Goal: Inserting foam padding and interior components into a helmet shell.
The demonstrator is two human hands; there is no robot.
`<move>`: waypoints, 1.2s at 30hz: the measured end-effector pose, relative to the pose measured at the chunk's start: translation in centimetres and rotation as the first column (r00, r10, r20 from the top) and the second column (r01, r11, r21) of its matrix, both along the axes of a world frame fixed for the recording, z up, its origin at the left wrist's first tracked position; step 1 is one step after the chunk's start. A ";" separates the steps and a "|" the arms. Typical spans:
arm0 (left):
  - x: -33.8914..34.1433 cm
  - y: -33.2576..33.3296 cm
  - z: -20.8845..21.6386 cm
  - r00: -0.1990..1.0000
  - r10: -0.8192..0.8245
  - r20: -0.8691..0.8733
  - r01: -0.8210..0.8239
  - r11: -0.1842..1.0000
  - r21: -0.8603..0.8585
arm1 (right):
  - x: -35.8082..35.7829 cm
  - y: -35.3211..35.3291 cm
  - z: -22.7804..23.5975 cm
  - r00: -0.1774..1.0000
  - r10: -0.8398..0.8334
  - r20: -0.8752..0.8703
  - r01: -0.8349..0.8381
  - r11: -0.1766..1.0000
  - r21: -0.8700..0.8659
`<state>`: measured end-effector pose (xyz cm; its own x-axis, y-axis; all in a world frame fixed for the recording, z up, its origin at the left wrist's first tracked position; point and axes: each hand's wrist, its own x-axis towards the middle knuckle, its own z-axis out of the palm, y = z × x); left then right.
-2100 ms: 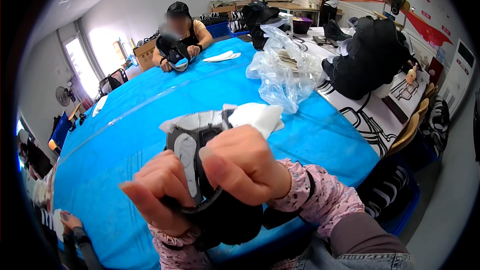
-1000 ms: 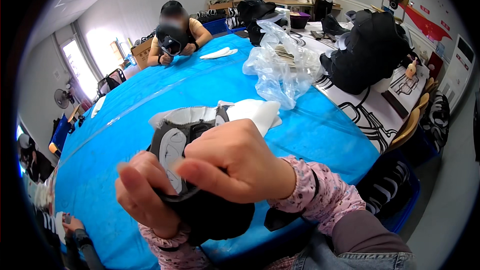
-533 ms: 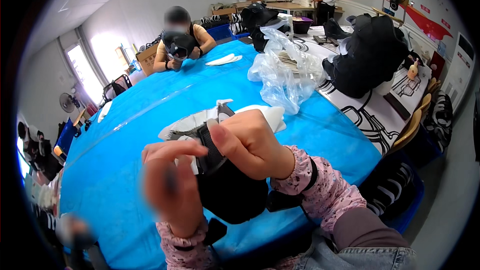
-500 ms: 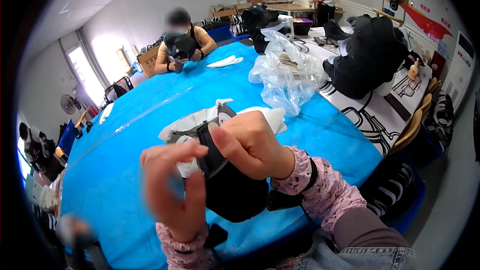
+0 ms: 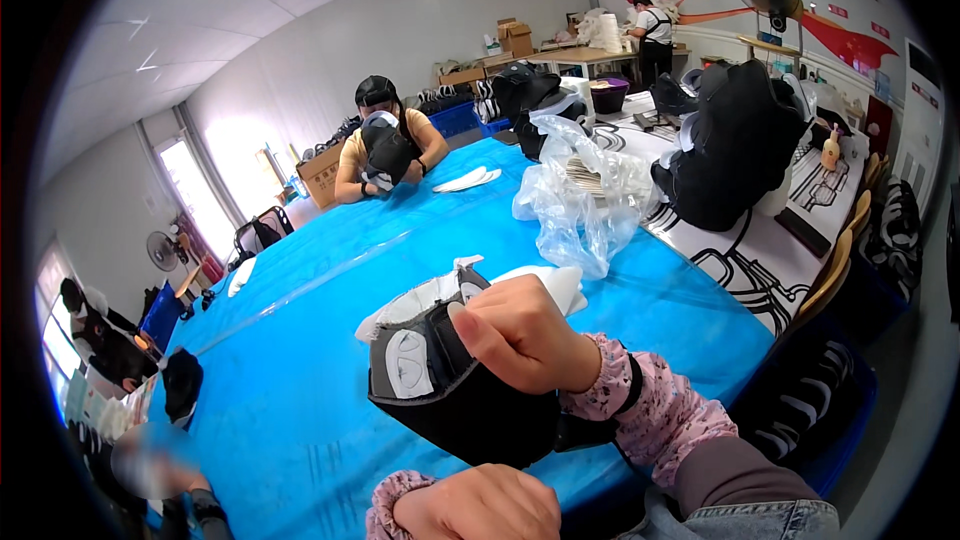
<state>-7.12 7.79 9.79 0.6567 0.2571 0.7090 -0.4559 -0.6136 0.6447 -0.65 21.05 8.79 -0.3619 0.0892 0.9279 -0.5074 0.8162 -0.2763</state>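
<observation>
My right hand (image 5: 527, 337) is closed on the edge of a black cap (image 5: 462, 423), its thumb lying along the dark inner band. The cap is tilted over the table, its inside partly turned up. A white oval patch (image 5: 407, 365) with a drawn outline sits on its grey inner side, and whitish lining shows along the far edge. Nearer the lower edge of the picture is my left hand (image 5: 480, 503), back up and apart from the patch. Its fingers curve out of sight, so what they hold, if anything, is hidden.
A blue-covered table (image 5: 300, 360) spreads ahead, with white pieces (image 5: 545, 285) behind the cap. A clear plastic bag (image 5: 580, 205) holds a stack of pale pieces. Black caps (image 5: 735, 150) are piled at right. Across the table, a person (image 5: 385, 140) handles another cap; other people are around.
My left hand has left the patch and moved down toward the lower edge. My right hand still grips the cap. The view has shifted, and the person opposite has bent their head.
</observation>
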 end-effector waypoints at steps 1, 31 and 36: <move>0.0 -0.1 -0.2 1.000 0.005 -0.002 -0.005 1.000 0.003 | -0.1 -0.1 0.0 1.000 0.020 -0.002 -0.020 1.000 -0.006; -1.6 -0.7 0.0 0.704 0.433 0.563 -0.669 0.669 0.323 | 0.9 -0.3 0.4 1.000 -0.003 0.023 0.005 0.992 -0.125; -1.3 -1.4 0.3 0.635 0.307 0.709 -0.611 0.761 0.218 | 0.4 -0.3 -0.1 0.998 -0.025 0.052 0.033 0.988 -0.149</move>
